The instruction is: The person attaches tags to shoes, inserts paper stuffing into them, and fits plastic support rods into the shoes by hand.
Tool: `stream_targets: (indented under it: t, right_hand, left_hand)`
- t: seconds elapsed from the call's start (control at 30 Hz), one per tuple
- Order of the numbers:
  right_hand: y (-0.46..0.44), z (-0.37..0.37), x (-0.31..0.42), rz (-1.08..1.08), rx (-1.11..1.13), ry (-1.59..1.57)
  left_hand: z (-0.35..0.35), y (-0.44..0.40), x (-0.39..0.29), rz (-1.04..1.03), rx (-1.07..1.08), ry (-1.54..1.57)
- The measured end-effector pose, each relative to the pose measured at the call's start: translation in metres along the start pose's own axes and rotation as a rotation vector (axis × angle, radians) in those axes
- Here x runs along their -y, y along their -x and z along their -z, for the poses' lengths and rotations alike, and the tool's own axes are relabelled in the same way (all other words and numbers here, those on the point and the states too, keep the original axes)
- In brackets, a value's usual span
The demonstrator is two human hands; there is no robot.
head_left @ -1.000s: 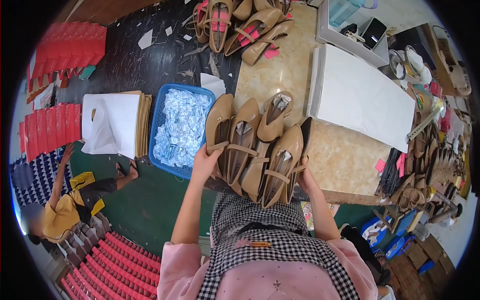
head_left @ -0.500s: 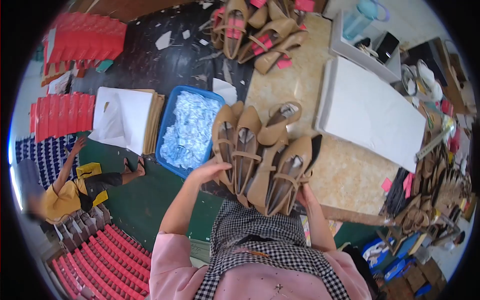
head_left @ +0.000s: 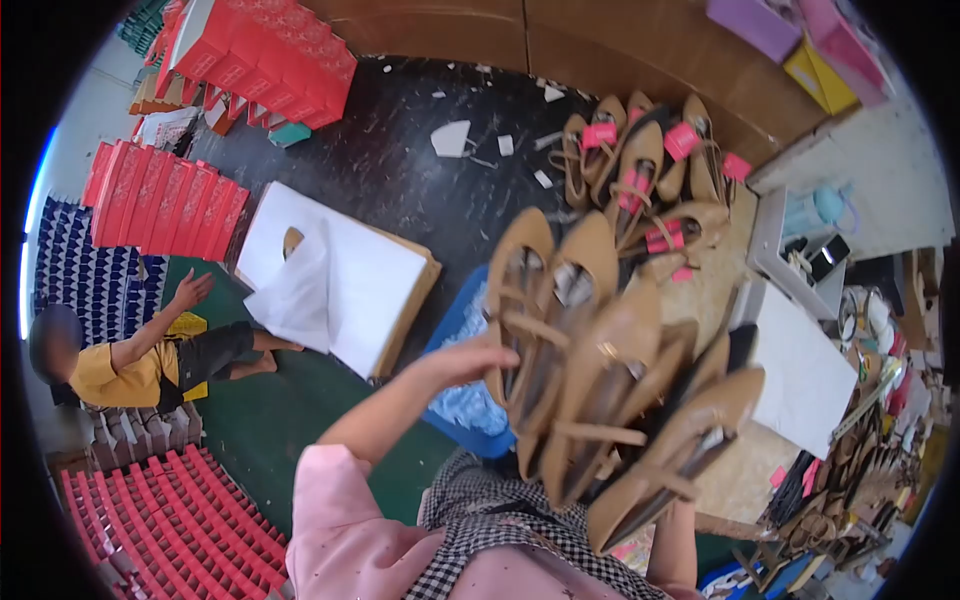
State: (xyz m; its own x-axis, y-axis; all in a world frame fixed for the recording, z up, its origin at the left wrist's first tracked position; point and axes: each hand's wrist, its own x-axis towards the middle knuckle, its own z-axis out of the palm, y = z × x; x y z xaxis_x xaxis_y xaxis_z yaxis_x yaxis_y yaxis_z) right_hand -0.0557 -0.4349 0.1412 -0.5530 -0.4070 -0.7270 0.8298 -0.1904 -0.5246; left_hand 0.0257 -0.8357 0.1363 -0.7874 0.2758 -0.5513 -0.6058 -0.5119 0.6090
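Tan shoes (head_left: pixel 608 350) are up in a bunch by the table (head_left: pixel 400 130), not set down. The left hand (head_left: pixel 470 362) is half curled, holding the bunch's side, near the blue basket (head_left: pixel 484 440). Shoes hide the right hand, so I cannot tell its grip. Other shoes (head_left: pixel 640 160) lie farther back.

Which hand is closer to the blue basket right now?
The left. The left hand reaches across the basket to the left side of the shoes; the right hand, mostly hidden by the shoes, is well to the basket's right.
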Motion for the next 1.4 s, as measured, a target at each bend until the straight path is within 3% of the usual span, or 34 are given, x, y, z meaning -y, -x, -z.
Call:
stream_targets:
  t: [0.1,0.13,0.17,0.23,0.3,0.33,0.37,0.4,0.43,0.5,0.53,0.6,0.63,0.7,0.73,0.83,0.87,0.93,0.97,1.03,1.07,1.2,1.3,1.37,1.4]
  right_hand:
    - [-0.085,-0.144,0.051,0.036,0.155,0.003]
    - [-0.12,-0.194,0.067,0.043,0.212,-0.007]
    - [-0.158,-0.243,0.081,0.051,0.267,-0.021]
    - [-0.237,-0.333,0.106,0.072,0.375,-0.063]
    - [-0.315,-0.393,0.125,0.135,0.596,-0.067]
    - [-0.321,-0.411,0.135,0.246,0.495,0.12]
    - [-0.334,-0.422,0.137,0.249,0.248,0.225]
    - [-0.337,-0.412,0.138,0.327,0.299,0.338]
    - [-0.33,-0.392,0.136,0.395,0.341,0.454]
    - [-0.303,-0.333,0.143,0.629,0.422,0.723]
    - [-0.286,-0.296,0.141,0.702,0.365,0.696]
    - [-0.236,-0.204,0.138,0.612,0.235,0.667]
    - [-0.201,-0.163,0.131,0.572,0.095,0.668]
    - [-0.141,-0.072,0.086,0.544,-0.274,0.738]
    - [-0.111,-0.032,0.054,0.522,-0.427,0.794]
    - [-0.035,0.057,-0.079,0.426,-0.635,0.813]
    - [-0.013,0.05,-0.111,0.25,-0.645,0.768]
    - [-0.003,0.007,-0.158,0.142,-0.656,0.696]
    - [-0.01,-0.002,-0.181,0.296,-0.653,0.829]
    - [-0.012,-0.054,-0.16,0.505,-0.731,1.396]
    - [-0.016,-0.061,-0.166,0.459,-0.682,1.335]
    - [-0.035,-0.077,-0.178,0.435,-0.667,1.401]
    - [-0.057,-0.081,-0.177,0.391,-0.702,1.432]
    - [-0.065,-0.066,-0.177,0.47,-0.662,1.266]
    - [-0.061,-0.057,-0.174,0.379,-0.596,1.221]
  left_hand:
    - [0.084,0.004,-0.113,0.032,-0.168,-0.043]
    - [0.128,-0.007,-0.144,-0.048,-0.268,-0.086]
    - [0.121,0.002,-0.202,-0.118,-0.303,-0.007]
    - [0.157,-0.016,-0.274,-0.44,-0.471,-0.07]
    - [0.262,-0.05,-0.333,-0.667,-0.469,0.027]
    - [0.288,-0.057,-0.353,-0.672,-0.798,-0.063]
    - [0.303,-0.073,-0.357,-0.773,-1.03,-0.235]
    - [0.317,-0.089,-0.361,-0.824,-1.3,-0.41]
    - [0.299,-0.104,-0.349,-0.91,-1.324,-0.475]
    - [0.257,-0.13,-0.318,-0.991,-1.208,-0.9]
    - [0.24,-0.15,-0.294,-1.106,-1.063,-1.104]
    - [0.166,-0.173,-0.233,-1.156,-0.731,-1.478]
    - [0.134,-0.182,-0.196,-0.975,-0.47,-1.513]
    - [0.091,-0.212,-0.126,-0.897,-0.033,-1.603]
    - [0.069,-0.223,-0.095,-0.879,0.007,-1.669]
    - [0.018,-0.248,-0.05,-0.777,-0.037,-1.895]
    - [0.006,-0.256,-0.039,-0.722,-0.08,-1.975]
    - [0.0,-0.271,-0.007,-0.866,-0.213,-2.086]
    - [0.0,-0.279,0.008,-0.868,-0.278,-2.167]
    - [-0.003,-0.278,0.007,-0.915,-0.284,-2.175]
    - [-0.002,-0.279,0.006,-0.846,-0.254,-2.181]
    - [-0.002,-0.276,0.017,-1.0,-0.405,-2.341]
    - [-0.007,-0.28,0.022,-0.839,-0.441,-2.396]
    - [0.003,-0.291,0.022,-0.877,-0.412,-2.354]
    - [-0.002,-0.289,0.021,-0.831,-0.409,-2.36]
